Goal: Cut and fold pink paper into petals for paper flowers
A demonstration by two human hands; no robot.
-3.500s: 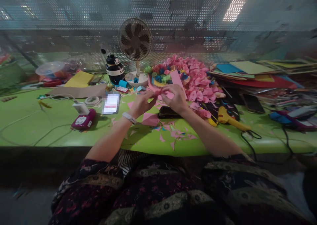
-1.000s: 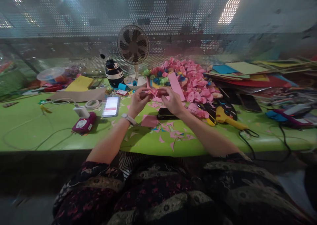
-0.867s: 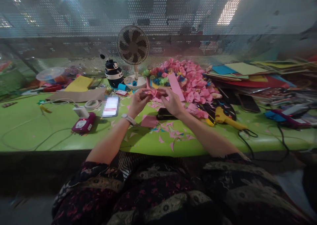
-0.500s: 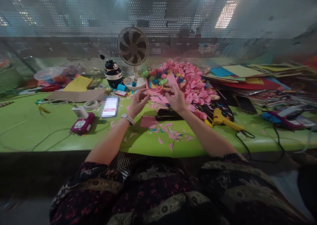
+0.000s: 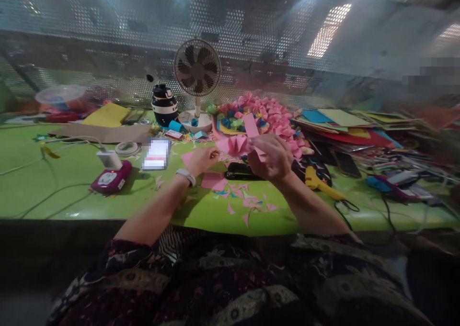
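My right hand (image 5: 272,157), raised over the table, has its fingers closed on a pink paper flower (image 5: 235,145) with folded petals. A pink paper strip (image 5: 250,125) stands up beside its fingertips; whether that is held too, I cannot tell. Left of the flower is my left hand (image 5: 201,160), wearing a white wristband, its fingers curled together; anything in them is hidden. Below and between the hands lies a black stapler (image 5: 237,169), partly behind my right hand. A flat pink paper piece (image 5: 213,180) rests beside it, with pink and blue scraps (image 5: 247,200) in front.
Behind the hands is a heap of pink paper flowers (image 5: 276,110). A fan (image 5: 197,67) and a black bottle (image 5: 164,106) stand at the back. Left are a phone (image 5: 156,154) and a purple power block (image 5: 112,177); right, a yellow glue gun (image 5: 321,184) and coloured sheets (image 5: 341,117).
My right hand has moved right and toward me, turning, and now holds the pink flower up. My left hand has lowered slightly, its fingers curling in. The view has shifted a little.
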